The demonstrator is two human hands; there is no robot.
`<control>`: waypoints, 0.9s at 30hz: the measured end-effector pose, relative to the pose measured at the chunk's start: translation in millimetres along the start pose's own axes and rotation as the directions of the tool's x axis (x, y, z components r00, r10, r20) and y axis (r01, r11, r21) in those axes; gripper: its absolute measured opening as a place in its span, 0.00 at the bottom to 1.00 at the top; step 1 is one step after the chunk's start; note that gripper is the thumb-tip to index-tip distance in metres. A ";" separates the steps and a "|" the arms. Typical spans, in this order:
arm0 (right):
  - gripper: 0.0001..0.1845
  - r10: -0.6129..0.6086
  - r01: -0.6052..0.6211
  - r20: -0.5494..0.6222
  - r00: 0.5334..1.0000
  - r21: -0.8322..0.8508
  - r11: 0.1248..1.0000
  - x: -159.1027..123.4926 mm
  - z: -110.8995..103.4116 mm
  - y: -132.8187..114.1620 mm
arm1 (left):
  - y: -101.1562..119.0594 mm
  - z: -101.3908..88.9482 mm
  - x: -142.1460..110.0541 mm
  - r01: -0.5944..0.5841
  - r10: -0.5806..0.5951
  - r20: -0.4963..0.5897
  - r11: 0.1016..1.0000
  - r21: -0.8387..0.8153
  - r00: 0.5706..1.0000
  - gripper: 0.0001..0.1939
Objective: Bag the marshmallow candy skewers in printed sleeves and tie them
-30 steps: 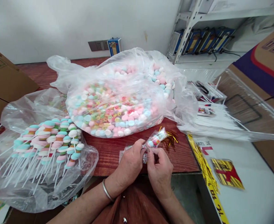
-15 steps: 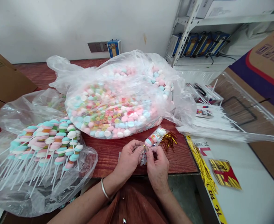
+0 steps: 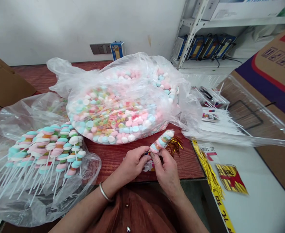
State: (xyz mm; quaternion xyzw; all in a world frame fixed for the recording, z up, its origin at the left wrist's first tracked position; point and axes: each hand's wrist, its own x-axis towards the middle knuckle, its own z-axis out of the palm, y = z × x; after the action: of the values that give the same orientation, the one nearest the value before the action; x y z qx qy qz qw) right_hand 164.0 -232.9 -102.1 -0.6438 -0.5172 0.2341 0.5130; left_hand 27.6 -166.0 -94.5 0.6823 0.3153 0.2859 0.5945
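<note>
Head view. Landmark: large translucent plastic bag of pink, blue, white and green sweets (image 3: 118,113), lying on a dark red wood-grain table (image 3: 108,158).

In front of the bag, on the person's side: one pastel candy stack in clear film (image 3: 162,141), raised in both hands, slanting up to the right. Left hand (image 3: 132,161), a plain silver-coloured bangle (image 3: 105,193) at its wrist: thumb and index finger pinch at the stack's lower end. Right hand (image 3: 168,171): thumb and fingers pinch the same end; the exact grip is partly hidden. Just beside the stack: loose gold metallic strips (image 3: 175,147). Below the fingers: pale patterned plastic packaging (image 3: 148,166), partly covered.

Left of the bag: many pastel candy skewers on white sticks (image 3: 52,149), heaped on crumpled clear plastic (image 3: 92,165).

Right of the bag: a bundle of thin white sticks (image 3: 222,124); nearer the person, a flat gold-and-red packet (image 3: 232,178).

Behind the bag: a small blue box-shaped device (image 3: 118,50).
</note>
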 end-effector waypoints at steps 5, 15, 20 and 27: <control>0.10 -0.064 0.064 0.021 0.998 -0.005 0.998 -0.2 1.0 -5.5 | 2.1 4.6 -5.1 -0.063 0.082 -0.102 0.982 0.180 0.991 0.12; 0.09 0.221 -0.242 0.100 0.970 0.320 0.916 -1.8 3.4 -20.1 | 1.1 21.3 -3.1 0.243 -0.362 -0.008 0.642 -0.727 0.932 0.16; 0.11 0.246 -0.258 0.079 0.966 0.271 0.927 -2.3 4.9 -20.3 | 3.3 20.8 -4.9 0.208 -0.279 -0.045 0.804 -0.557 0.959 0.18; 0.13 0.221 -0.212 -0.018 0.975 0.222 0.952 -2.7 8.3 -13.1 | 7.7 18.3 -8.8 0.046 -0.041 -0.162 0.999 0.028 0.986 0.15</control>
State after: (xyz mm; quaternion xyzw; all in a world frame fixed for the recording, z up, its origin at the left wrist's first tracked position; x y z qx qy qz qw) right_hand 150.6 -232.7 -93.9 -0.6413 -0.4034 0.3304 0.5628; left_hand 36.7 -185.0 -89.4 0.6590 0.3817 0.3221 0.5624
